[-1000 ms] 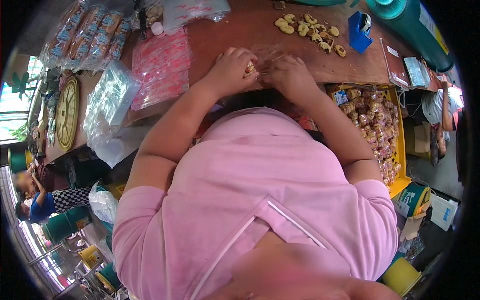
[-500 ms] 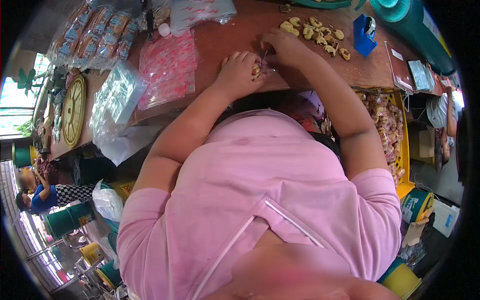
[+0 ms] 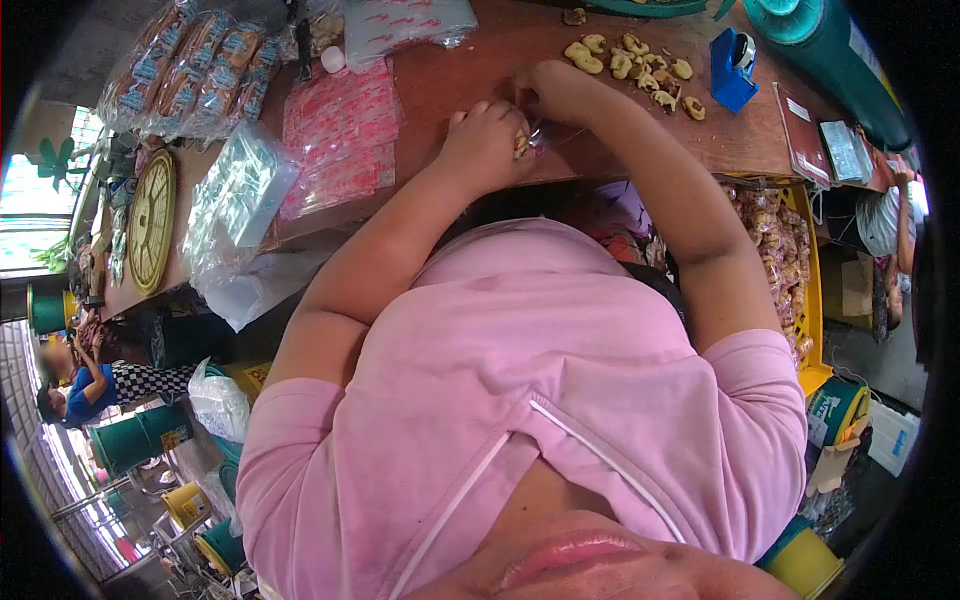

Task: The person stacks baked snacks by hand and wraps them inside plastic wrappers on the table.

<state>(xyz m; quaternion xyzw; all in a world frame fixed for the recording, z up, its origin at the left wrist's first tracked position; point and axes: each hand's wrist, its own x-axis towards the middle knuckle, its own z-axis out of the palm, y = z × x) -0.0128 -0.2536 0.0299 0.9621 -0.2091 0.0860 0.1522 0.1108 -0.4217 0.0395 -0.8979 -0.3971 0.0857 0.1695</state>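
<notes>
Half-hidden pastry (image 3: 521, 147), visible length fore-and-aft

left hand (image 3: 487, 145): fingers cover most of a small snack (image 3: 521, 146); its far side is hidden. right hand (image 3: 556, 92): fingertips cannot be made out. yellow crate (image 3: 814, 335): partly hidden behind the right arm (image 3: 685, 185). green tray (image 3: 655, 7): cut off by the top edge. bread packs (image 3: 200, 70): lettering too small to read.

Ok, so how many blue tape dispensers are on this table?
1. The blue tape dispenser sits on the reddish-brown tabletop, right of the loose curved pieces and left of the big green container. Others could be hidden behind that container.
</notes>
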